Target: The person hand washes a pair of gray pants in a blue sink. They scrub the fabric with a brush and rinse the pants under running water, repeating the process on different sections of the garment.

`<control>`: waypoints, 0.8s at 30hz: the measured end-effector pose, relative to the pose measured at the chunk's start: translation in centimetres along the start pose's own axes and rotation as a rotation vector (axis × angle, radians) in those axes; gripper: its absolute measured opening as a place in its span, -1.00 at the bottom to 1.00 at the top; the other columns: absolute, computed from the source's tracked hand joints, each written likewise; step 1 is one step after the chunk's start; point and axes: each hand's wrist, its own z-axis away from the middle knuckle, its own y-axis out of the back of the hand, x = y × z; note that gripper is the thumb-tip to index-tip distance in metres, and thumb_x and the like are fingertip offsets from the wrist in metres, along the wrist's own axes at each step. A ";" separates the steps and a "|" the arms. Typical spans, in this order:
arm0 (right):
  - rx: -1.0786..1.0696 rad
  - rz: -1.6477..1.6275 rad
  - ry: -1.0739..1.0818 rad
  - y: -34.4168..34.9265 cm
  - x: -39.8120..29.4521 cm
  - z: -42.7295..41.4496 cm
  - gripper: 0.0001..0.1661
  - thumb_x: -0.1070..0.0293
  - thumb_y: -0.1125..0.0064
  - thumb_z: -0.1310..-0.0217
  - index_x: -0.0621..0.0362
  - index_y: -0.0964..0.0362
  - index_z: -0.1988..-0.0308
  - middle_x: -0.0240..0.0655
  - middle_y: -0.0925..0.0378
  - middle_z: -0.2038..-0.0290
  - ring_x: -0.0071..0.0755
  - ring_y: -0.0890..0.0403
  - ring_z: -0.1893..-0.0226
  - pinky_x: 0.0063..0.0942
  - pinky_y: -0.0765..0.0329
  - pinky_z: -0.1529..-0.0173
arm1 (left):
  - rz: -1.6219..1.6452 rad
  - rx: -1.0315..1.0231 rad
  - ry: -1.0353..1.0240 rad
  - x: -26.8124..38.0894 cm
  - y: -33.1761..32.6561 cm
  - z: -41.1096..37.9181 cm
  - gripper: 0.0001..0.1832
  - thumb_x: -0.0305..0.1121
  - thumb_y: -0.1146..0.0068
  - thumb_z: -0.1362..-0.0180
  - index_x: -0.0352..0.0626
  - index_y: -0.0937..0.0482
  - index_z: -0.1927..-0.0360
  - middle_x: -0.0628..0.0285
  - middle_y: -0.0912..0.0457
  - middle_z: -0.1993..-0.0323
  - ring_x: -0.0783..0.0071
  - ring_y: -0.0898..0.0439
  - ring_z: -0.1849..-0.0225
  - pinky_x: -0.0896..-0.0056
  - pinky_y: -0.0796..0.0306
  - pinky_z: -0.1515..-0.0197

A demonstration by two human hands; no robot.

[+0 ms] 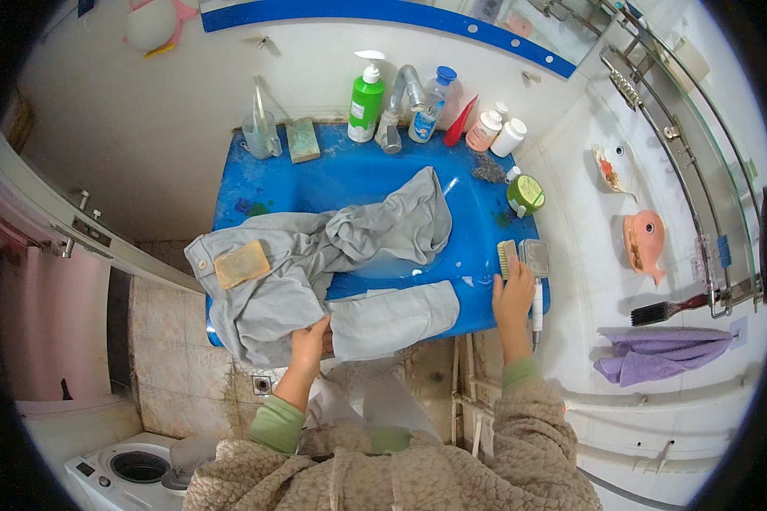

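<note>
Grey trousers (371, 239) lie bunched across a blue washbasin (479, 217), one leg folded over its front edge. My left hand (310, 345) pinches the cloth at that edge, thumb on top and the other fingers partly hidden beneath. A worn yellowish bar of soap (241, 264) rests on the fabric near the waistband button, left of the basin's middle. At the right rim, my right hand (514, 297) has its fingers on a small scrubbing brush (506, 257) with pale bristles. Shallow cloudy water shows in the bowl beside the cloth.
Along the back rim stand a cup (261, 135), a green pump bottle (365, 105), a metal tap (393, 115) and several other bottles. A square-headed tool with a white handle (535, 259) lies beside my right hand. A round green container (525, 194) stands behind it.
</note>
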 end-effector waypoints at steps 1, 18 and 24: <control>-0.001 0.040 -0.031 -0.6 1.0 -0.9 -0.30 0.18 -0.17 -0.04 0.11 -0.21 -0.17 -0.12 -0.31 -0.07 -0.03 -0.33 -0.04 -0.05 -0.28 -0.03 | 0.019 0.011 -0.025 0.2 -0.1 0.1 -0.72 -0.29 -0.18 -0.09 -0.33 -0.49 0.30 0.18 -0.59 0.42 0.41 -0.61 0.46 0.44 -0.48 0.46; -0.753 -0.414 0.491 5.9 -18.4 11.6 -0.47 0.10 0.19 -0.30 -0.51 -0.07 -0.25 -0.02 -0.42 0.30 0.09 -0.50 0.44 -0.14 -0.48 0.32 | -0.066 -0.064 -0.123 -1.4 0.4 -1.4 -0.84 -0.30 -0.17 -0.14 -0.19 -0.57 0.36 0.36 -0.59 0.46 0.62 -0.50 0.53 0.54 -0.36 0.53; -0.602 -0.173 0.195 5.0 -9.7 7.4 -0.52 0.08 0.24 -0.31 -0.32 -0.18 -0.22 0.00 -0.50 0.38 0.07 -0.54 0.40 -0.10 -0.48 0.31 | -0.053 -0.099 -0.265 -3.7 0.6 -2.8 -0.80 -0.29 -0.14 -0.16 -0.24 -0.56 0.35 0.35 -0.59 0.44 0.61 -0.49 0.52 0.53 -0.37 0.49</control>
